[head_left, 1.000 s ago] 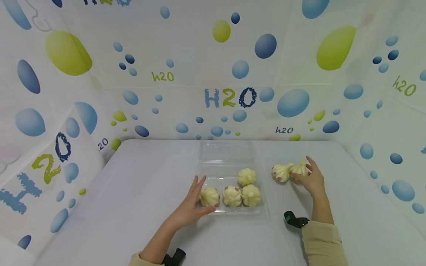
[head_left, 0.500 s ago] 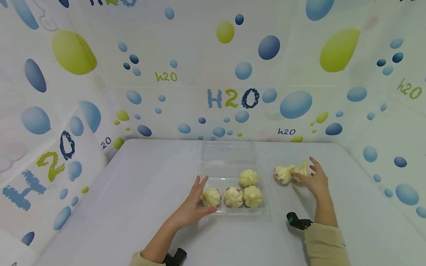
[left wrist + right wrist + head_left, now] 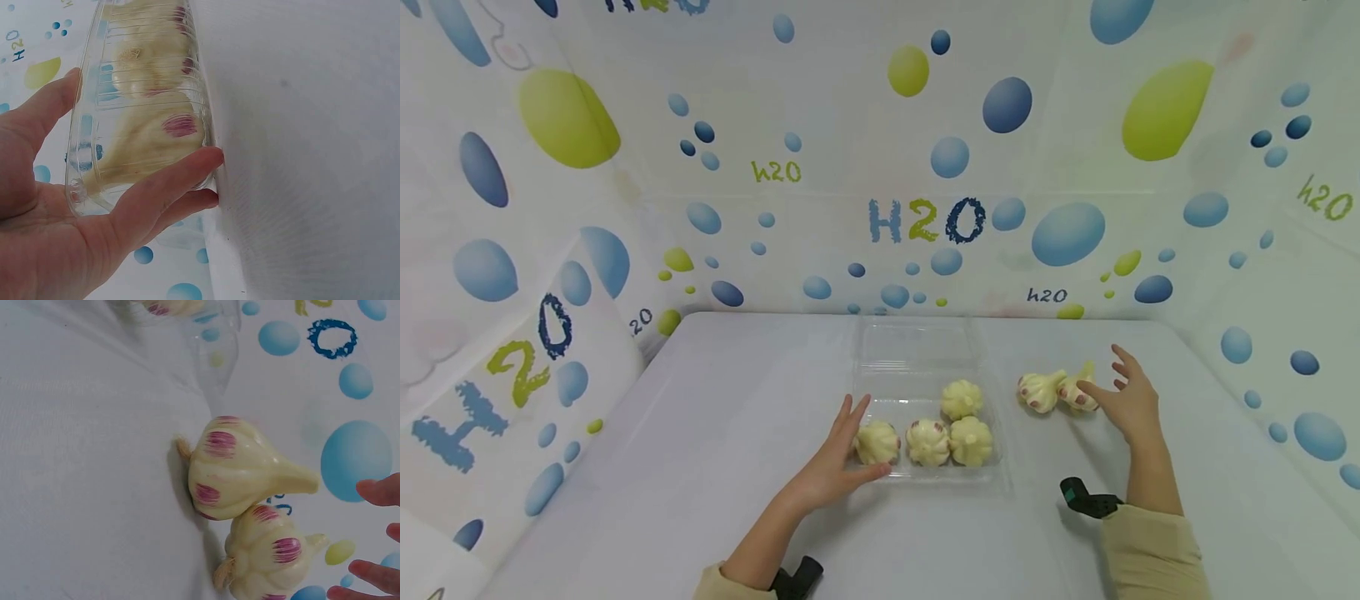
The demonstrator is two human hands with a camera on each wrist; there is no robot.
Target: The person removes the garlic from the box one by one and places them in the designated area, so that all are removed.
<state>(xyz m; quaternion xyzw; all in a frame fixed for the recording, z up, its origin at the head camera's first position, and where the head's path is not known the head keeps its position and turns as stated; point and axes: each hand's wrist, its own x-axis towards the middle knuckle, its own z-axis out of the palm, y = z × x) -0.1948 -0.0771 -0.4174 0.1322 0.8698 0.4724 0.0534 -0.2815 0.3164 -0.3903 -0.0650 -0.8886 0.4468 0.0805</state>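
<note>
In the head view a clear plastic clamshell box [image 3: 917,475] lies with its lid folded back, several garlic bulbs [image 3: 928,442] inside. My left hand [image 3: 823,475] spans the box's left front corner with fingers spread and nearly straight. Close up, its fingers lie against the clear wall beside a purple-streaked bulb [image 3: 150,134]. To the right of the box, two more garlic bulbs lie side by side on the table, a left one [image 3: 234,465] and a right one [image 3: 269,550]. My right hand [image 3: 1131,408] is just right of them, fingers parted and holding nothing; the right wrist view shows it apart from both bulbs.
The transparent lid [image 3: 917,343] reaches back toward the wall end of the white table [image 3: 737,400]. A cloth printed with dots and H2O lettering [image 3: 925,221] hangs behind and at the sides. Black wrist devices [image 3: 1086,500] sit under both forearms.
My right hand has let go of the right loose garlic bulb and drawn back to the right. The left hand stays at the box; the head view has shifted slightly.
</note>
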